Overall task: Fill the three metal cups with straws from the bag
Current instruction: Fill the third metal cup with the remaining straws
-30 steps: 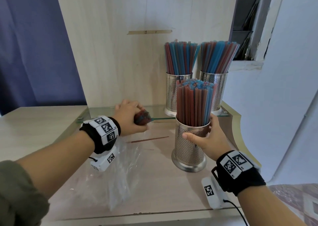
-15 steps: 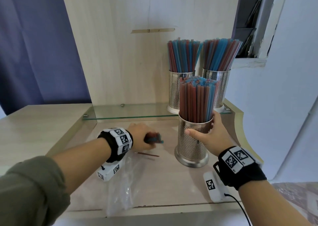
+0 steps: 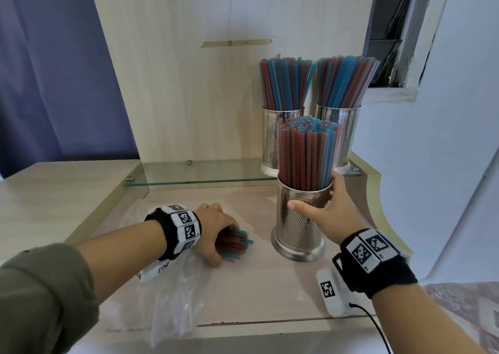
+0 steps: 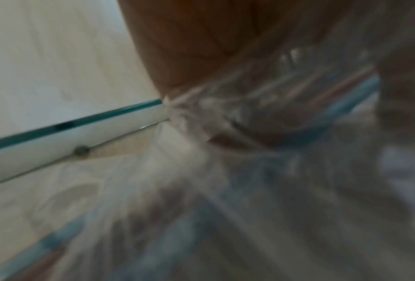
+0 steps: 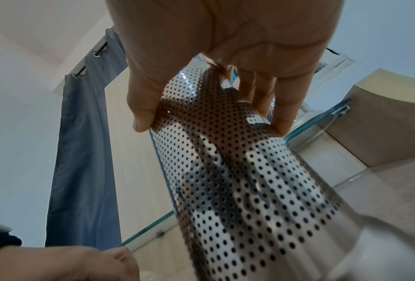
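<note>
Head view: left hand (image 3: 213, 232) lowered onto straws (image 3: 233, 244).

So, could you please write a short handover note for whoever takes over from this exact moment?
Left hand: grips a small bundle of straws low over the desk, beside the plastic bag.
Right hand: holds the front cup upright near its rim.
Things: two back cups stand on the glass shelf, both packed with straws. The front cup stands on the desk, already nearly full.
Done: back cups filled.
Left: put the bundle into the front cup; whether any straws remain in the bag cannot be told.
</note>
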Available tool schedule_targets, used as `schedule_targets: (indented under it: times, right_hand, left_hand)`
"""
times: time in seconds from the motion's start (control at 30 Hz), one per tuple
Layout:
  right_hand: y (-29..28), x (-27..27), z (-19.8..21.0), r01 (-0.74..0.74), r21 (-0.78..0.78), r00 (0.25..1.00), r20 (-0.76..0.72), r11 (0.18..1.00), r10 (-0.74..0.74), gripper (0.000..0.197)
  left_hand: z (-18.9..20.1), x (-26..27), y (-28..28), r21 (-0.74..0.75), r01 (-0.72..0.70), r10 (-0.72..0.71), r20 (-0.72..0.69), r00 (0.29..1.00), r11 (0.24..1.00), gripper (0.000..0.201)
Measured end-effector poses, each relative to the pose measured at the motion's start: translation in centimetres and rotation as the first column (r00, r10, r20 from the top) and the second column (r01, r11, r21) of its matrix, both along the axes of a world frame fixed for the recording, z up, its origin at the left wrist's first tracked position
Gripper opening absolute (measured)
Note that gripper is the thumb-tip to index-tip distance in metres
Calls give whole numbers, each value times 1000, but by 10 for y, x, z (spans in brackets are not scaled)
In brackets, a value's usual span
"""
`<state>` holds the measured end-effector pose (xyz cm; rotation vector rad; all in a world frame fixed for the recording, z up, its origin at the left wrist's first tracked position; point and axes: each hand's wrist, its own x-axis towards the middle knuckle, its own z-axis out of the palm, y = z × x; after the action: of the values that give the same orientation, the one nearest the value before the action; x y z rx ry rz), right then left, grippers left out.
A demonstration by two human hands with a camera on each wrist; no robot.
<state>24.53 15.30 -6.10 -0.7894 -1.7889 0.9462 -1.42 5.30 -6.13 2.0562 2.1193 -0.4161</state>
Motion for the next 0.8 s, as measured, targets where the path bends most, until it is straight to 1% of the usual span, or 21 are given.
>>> schedule_targets:
  times: [0.07,0.13,0.2,0.23,0.27,0.3,0.37,0.4,0.43,0.47,0.5,0.53,0.57,0.6,0.63,0.67,0.7,0.73,0.77,0.8]
  right_hand:
    - [0,0,0,-2,-2,1000,-5,1000,2,82]
    - [1,0,-1,-6,-9,1000,-2,1000,6,84]
    - [1,0,-2,-6,-15,1000,-1,1000,5,85]
    - [1,0,-2,-7,-15,1000,2,1000,7,86]
    - [0,0,-1,-4,-19,1000,12,1000,4,86]
    - [-1,1,1,-5,-28,1000,22,1000,6,87]
    - [0,3,3,-14,-50,998,65,999,17,90]
    - [-1,3,4,-8,-52,996,89,999,12,97]
    - [-2,3,4,40,-16,992,117,999,-38,108]
    - [-4,1,4,134,52,979,151,990,-140,121]
    - [-10,-1,5,228,137,954,167,964,-250,127]
    - [-23,-3,7,325,222,918,159,919,-363,122]
    - [-41,-8,10,395,299,889,116,869,-444,110]
    - [-61,-14,14,410,349,889,54,843,-454,92]
    - [-80,-21,16,354,381,917,41,854,-398,76]
    - [-96,-28,16,227,392,952,104,892,-288,64]
    - [-109,-34,15,49,357,960,242,933,-143,59]
    - [-119,-40,12,-128,263,916,401,956,12,59]
    - [-126,-45,8,-261,136,832,534,956,151,62]
    - [-129,-51,5,-329,12,740,624,944,250,66]
  left_hand:
    - [-2,5,1,19,30,-28,-94,995,999,66]
    - [-6,9,4,23,92,-86,-195,977,995,48]
    - [-10,11,6,59,157,-139,-240,961,986,38]
    - [-11,10,6,106,174,-147,-221,964,979,36]
    - [-9,9,6,168,172,-143,-173,974,971,35]
    - [-5,9,5,241,157,-134,-108,985,958,33]
    - [8,10,4,400,103,-129,40,991,911,24]
    - [15,11,3,460,63,-127,110,986,886,18]
    - [22,12,2,502,27,-129,169,977,864,14]
    - [28,13,1,532,-6,-131,220,967,847,14]
    - [33,13,0,550,-35,-131,260,957,834,14]
    - [36,13,-1,569,-59,-134,291,947,820,14]
    - [39,13,-3,591,-78,-139,312,940,803,13]
    - [41,13,-3,617,-98,-144,330,933,781,12]
    - [44,13,-4,641,-121,-147,348,926,758,11]
    - [45,13,-5,667,-140,-159,366,917,732,11]
    - [46,14,-6,692,-162,-173,388,905,704,14]
    - [47,14,-7,714,-180,-199,412,889,676,16]
    - [48,14,-9,730,-199,-222,437,872,653,14]
    - [49,15,-10,742,-216,-249,462,851,635,11]
